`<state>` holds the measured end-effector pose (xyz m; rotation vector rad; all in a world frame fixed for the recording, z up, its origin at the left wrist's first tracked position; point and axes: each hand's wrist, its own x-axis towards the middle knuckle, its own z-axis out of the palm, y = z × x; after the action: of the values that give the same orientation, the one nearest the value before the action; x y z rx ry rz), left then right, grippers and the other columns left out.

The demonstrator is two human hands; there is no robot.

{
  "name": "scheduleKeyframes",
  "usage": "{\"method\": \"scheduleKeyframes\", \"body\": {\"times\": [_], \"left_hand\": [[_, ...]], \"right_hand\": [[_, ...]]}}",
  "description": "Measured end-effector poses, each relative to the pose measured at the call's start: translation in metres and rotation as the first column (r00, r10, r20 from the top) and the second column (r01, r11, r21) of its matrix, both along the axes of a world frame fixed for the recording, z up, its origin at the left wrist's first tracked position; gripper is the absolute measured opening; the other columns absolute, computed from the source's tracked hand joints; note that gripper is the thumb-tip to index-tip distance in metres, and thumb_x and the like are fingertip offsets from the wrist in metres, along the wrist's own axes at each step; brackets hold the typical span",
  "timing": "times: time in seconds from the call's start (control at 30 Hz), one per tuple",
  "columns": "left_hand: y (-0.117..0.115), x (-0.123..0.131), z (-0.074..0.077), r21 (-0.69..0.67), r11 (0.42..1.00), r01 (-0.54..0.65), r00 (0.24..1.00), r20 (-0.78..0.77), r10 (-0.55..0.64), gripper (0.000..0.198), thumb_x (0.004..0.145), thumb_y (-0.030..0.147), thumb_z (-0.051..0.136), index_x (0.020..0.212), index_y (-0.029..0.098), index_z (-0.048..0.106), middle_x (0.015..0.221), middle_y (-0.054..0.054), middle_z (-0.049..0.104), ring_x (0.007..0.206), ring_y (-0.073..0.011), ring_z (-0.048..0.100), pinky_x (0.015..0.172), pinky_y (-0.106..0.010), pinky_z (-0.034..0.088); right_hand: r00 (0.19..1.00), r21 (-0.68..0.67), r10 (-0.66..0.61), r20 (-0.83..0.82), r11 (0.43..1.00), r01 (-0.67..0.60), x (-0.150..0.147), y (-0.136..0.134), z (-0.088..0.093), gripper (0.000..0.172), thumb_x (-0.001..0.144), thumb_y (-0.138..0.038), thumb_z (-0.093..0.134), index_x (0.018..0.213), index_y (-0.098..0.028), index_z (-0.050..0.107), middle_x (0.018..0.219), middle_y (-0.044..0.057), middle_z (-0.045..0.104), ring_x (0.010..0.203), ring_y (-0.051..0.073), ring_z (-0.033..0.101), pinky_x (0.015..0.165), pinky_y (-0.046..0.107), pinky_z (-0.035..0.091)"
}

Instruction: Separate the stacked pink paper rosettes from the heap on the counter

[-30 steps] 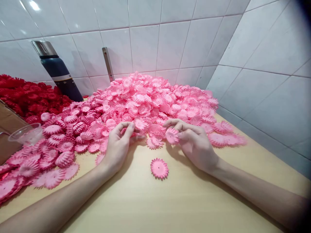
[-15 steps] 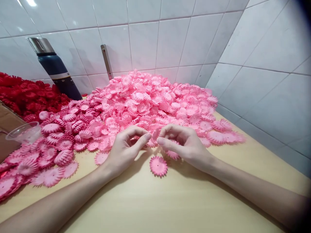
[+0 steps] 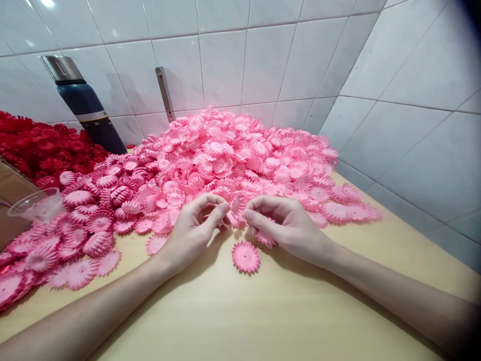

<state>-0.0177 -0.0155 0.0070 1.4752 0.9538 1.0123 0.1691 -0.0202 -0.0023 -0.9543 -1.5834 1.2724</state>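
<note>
My left hand [image 3: 199, 225] is closed in a pinch, thumb against bent forefinger, in front of the pink heap. Whatever is between those fingertips is too small or hidden to make out. Facing it across a small gap, my right hand [image 3: 289, 223] is also pinched, thumb on forefinger. A pink scalloped petal disc [image 3: 266, 237] shows beneath its curled fingers, partly covered by the hand and seemingly held there. Between and just below the hands, another pink petal disc [image 3: 246, 256] lies flat, with a small hole at its centre.
A large heap of pink petal discs [image 3: 225, 155] spreads over the table [image 3: 240, 311] against the tiled wall. At left are red petal discs [image 3: 48, 150], a dark blue bottle [image 3: 88, 108], a clear plastic cup [image 3: 35, 204] and a cardboard box [image 3: 13, 195].
My left hand has drawn slightly left, its thumb and forefinger closer together. The disc under my right hand has shifted a little left. The flat disc stays in place.
</note>
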Motion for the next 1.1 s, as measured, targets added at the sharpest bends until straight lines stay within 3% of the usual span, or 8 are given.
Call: {"method": "scheduleKeyframes", "body": {"times": [0.23, 0.4, 0.67, 0.87, 1.1], "left_hand": [[-0.0010, 0.0012, 0.0004, 0.095, 0.994, 0.060, 0.996, -0.072, -0.054, 0.016, 0.085, 0.029, 0.063, 0.083, 0.014, 0.063, 0.080, -0.002, 0.063, 0.072, -0.0122, 0.062, 0.065, -0.022, 0.049], [-0.0008, 0.0006, -0.0004, 0.075, 0.997, 0.021, 0.997, -0.076, -0.015, 0.016, 0.085, 0.029, 0.063, 0.083, 0.013, 0.062, 0.078, -0.001, 0.061, 0.069, -0.0104, 0.059, 0.063, -0.021, 0.047], [0.0007, 0.0003, -0.0021, 0.019, 0.999, 0.048, 0.998, -0.032, -0.047, 0.017, 0.086, 0.030, 0.062, 0.085, 0.013, 0.060, 0.076, 0.000, 0.061, 0.069, -0.0096, 0.059, 0.063, -0.020, 0.049], [0.0001, -0.0018, -0.0051, 0.029, 0.983, 0.180, 0.984, 0.003, -0.181, 0.017, 0.084, 0.029, 0.065, 0.089, 0.013, 0.062, 0.086, -0.005, 0.066, 0.081, -0.0185, 0.068, 0.073, -0.030, 0.055], [0.0006, -0.0007, -0.0038, 0.042, 0.981, 0.189, 0.981, -0.057, -0.187, 0.019, 0.087, 0.031, 0.061, 0.085, 0.013, 0.062, 0.082, -0.006, 0.066, 0.079, -0.0199, 0.069, 0.073, -0.032, 0.054]], "right_hand": [[0.999, 0.031, 0.027, 0.022, 0.999, -0.028, -0.0017, -0.0010, 0.0023, 0.009, 0.077, -0.024, 0.072, 0.077, -0.018, 0.067, 0.063, -0.004, 0.058, 0.050, 0.006, 0.047, 0.047, 0.020, 0.038], [1.000, -0.005, 0.022, -0.001, 1.000, -0.022, -0.0010, -0.0012, 0.0028, 0.013, 0.080, -0.029, 0.069, 0.077, -0.016, 0.065, 0.063, -0.002, 0.059, 0.049, 0.006, 0.047, 0.046, 0.020, 0.038], [0.995, -0.094, 0.070, -0.073, 0.993, -0.077, -0.0007, -0.0007, 0.0013, 0.015, 0.080, -0.027, 0.070, 0.078, -0.015, 0.062, 0.060, -0.003, 0.056, 0.046, 0.004, 0.045, 0.042, 0.017, 0.036], [0.991, -0.078, 0.089, -0.105, 0.992, -0.097, -0.0003, 0.0011, -0.0015, 0.017, 0.082, -0.027, 0.069, 0.074, -0.015, 0.060, 0.059, -0.003, 0.056, 0.044, 0.004, 0.046, 0.041, 0.016, 0.036], [0.994, -0.051, 0.101, -0.047, 0.993, -0.104, 0.0018, -0.0001, -0.0014, 0.017, 0.084, -0.027, 0.067, 0.074, -0.014, 0.061, 0.058, -0.003, 0.055, 0.046, 0.004, 0.046, 0.043, 0.016, 0.036]]}}
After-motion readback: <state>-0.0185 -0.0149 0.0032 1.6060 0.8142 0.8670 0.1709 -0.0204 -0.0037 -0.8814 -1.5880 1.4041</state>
